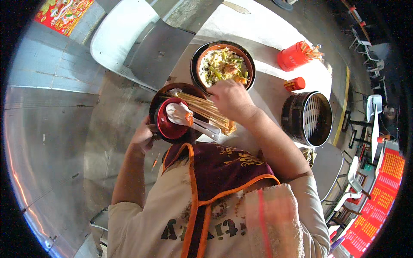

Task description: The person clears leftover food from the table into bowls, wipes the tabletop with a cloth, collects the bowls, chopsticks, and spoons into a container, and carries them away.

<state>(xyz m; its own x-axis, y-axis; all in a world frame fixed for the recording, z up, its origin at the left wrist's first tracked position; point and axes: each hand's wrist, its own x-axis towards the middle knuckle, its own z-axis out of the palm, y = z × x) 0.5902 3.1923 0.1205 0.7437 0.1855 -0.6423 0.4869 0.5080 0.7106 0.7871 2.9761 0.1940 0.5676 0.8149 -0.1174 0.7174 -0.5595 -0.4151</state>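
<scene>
My left hand [142, 135] grips the left side of a dark brown bowl [158, 95]. Inside it sit a red bowl [172, 129], two white spoons [206, 129] and crumpled white tissue [176, 113] with an orange scrap. Several wooden chopsticks [200, 106] lie across the dark bowl, their lower ends beside a yellowish food scrap [230, 127]. My right hand [230, 98] is curled at the near rim of a brown bowl of rice and vegetables [226, 64], which stands on a black round plate [194, 69]. Its fingertips are hidden, so its hold is unclear.
On the white table [271, 80] stand a red chopstick holder [290, 58], a small red-lidded container [294, 84] and a dark steamer basket [293, 117] tipped on its side. A white chair [125, 35] is at the left, another seat [326, 164] at the right.
</scene>
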